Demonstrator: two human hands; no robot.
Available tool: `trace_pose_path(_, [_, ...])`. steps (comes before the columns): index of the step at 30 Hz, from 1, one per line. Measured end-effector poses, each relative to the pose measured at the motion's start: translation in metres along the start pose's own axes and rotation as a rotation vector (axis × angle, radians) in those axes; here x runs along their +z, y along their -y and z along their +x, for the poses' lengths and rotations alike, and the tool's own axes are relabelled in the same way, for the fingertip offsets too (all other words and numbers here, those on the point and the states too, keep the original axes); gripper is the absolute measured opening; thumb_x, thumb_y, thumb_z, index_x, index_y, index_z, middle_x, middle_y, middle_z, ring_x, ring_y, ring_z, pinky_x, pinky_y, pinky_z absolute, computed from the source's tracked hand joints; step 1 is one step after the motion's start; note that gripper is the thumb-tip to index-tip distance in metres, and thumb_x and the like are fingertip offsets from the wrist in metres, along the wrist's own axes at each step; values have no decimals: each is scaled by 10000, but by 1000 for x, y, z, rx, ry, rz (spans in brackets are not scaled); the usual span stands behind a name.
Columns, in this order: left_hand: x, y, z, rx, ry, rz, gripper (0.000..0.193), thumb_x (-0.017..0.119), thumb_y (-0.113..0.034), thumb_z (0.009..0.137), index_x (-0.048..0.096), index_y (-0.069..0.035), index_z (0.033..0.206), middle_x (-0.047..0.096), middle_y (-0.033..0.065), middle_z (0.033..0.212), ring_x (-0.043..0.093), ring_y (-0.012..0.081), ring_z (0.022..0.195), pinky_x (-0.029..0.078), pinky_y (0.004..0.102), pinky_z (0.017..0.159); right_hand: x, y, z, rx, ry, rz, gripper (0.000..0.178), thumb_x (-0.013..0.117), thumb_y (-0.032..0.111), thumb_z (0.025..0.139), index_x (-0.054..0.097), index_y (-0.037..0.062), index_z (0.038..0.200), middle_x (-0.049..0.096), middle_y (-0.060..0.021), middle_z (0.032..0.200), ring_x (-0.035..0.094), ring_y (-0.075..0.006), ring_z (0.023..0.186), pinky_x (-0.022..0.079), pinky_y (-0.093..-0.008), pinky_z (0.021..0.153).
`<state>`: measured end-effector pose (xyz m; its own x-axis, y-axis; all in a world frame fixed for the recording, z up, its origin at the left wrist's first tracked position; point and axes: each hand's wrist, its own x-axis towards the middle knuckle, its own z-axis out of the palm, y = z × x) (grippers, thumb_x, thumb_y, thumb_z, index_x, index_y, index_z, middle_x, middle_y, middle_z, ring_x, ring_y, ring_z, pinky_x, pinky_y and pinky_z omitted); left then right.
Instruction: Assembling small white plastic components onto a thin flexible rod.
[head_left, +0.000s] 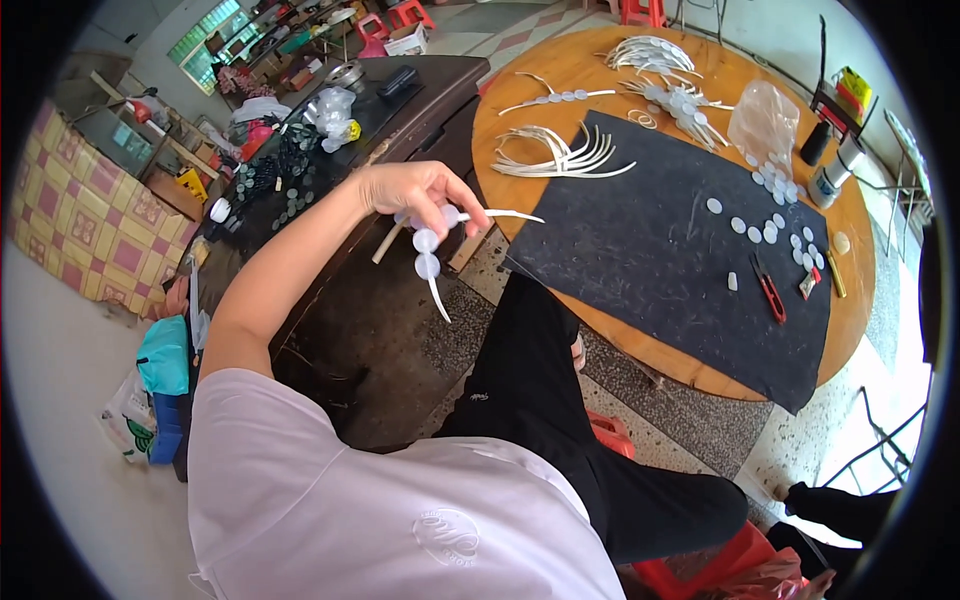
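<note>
My left hand [425, 195] is raised at the left of the round table, over the gap beside the dark desk. Its fingers are closed on a white strip with several translucent round discs [427, 263] on it. One end of the strip hangs down below the discs; another white end sticks out to the right past my fingertips. Part of the strip is hidden behind my fingers. My right hand does not show. On the table, nearest to the held piece, lies a bundle of loose white strips [560, 155].
A black mat [660, 250] covers much of the wooden round table [600, 310]. On it are loose discs [770, 235], red-handled thread snips [768, 288] and a small white piece [732, 281]. Finished-looking disc strips [680, 105] lie at the back. A cluttered dark desk [430, 115] stands left.
</note>
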<state>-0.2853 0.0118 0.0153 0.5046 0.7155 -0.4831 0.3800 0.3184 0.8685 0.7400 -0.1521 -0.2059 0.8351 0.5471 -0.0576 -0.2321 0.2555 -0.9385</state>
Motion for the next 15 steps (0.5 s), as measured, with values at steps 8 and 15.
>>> trace_pose_path(8, [-83,28,-25,-174,-136,153,464,680,-9,613,601,32,1068,624,75,945,584,127,808,474,242,709,54,-38,-10,-181,-61,-225,166,499,140,878,533,-4,953,574,-97,883,537,-162,663,461,-264,547])
trace_pose_path(15, [-74,35,-35,-298,-198,344,443,689,-40,560,636,28,994,641,78,864,595,145,803,475,277,736,-42,71,-75,-517,-398,-592,222,486,111,877,514,-14,1059,584,-121,930,547,-157,662,465,-246,549])
